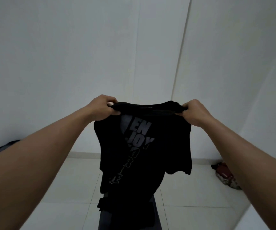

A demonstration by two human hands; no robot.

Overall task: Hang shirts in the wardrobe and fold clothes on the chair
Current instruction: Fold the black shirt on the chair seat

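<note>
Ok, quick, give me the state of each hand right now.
Left hand: closed, gripping one shoulder of the black T-shirt.
Right hand: closed, gripping the other shoulder; the shirt hangs between them.

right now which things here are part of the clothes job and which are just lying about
Part of the job:
- black t-shirt, held up by its shoulders
- left hand and right hand, each gripping one shoulder

Lying about:
- dark object low by the left wall
- red and patterned bundle on the floor at the right
</note>
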